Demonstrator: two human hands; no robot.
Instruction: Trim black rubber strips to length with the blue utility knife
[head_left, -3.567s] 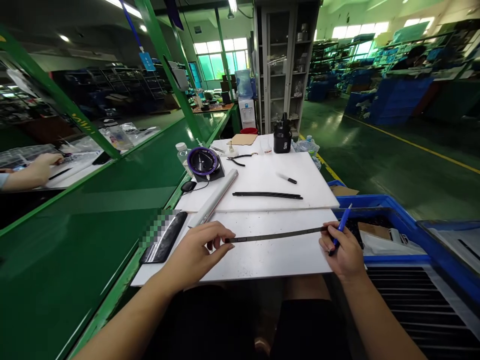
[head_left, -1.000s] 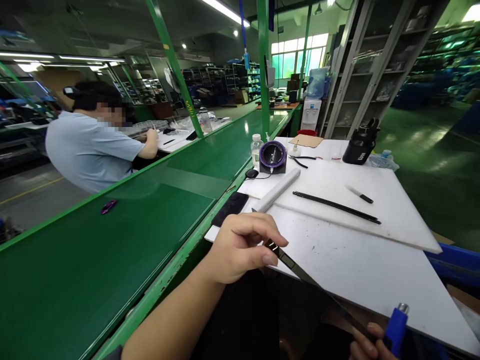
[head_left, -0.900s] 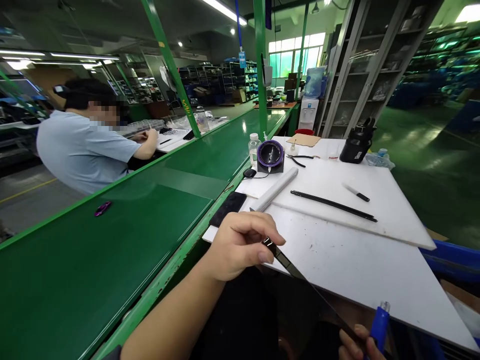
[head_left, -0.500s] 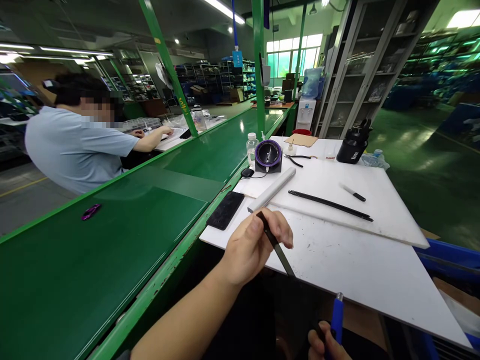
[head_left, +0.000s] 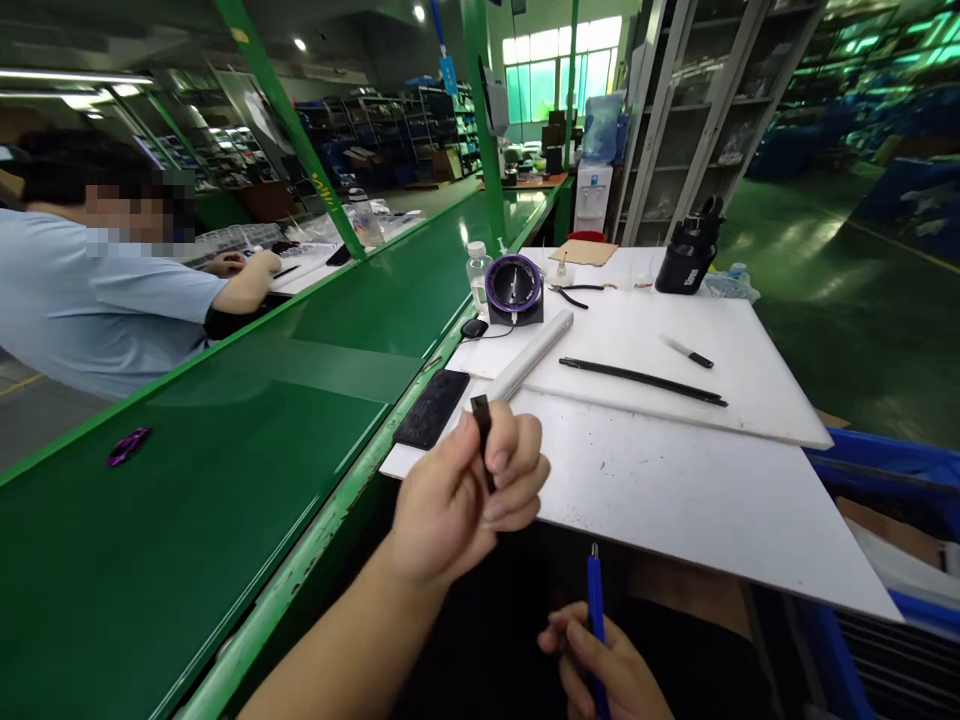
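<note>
My left hand is closed around a thin black strip, whose upper end sticks up between my fingers near the front left corner of the white board. The rest of the strip is hidden behind my hand. Low in the picture, in front of the board's edge, my right hand grips a blue pen that points upward. A second long black strip lies on the upper white board, apart from both hands.
A green conveyor runs along the left, with a small purple object on it. A phone, white tube, purple-rimmed device, pliers, marker and black bottle lie around. A co-worker sits across. Blue bins stand right.
My left hand has raised the strip from lying level on the board to nearly upright. My right hand has let go of the strip's end and dropped below the board. The view swung left.
</note>
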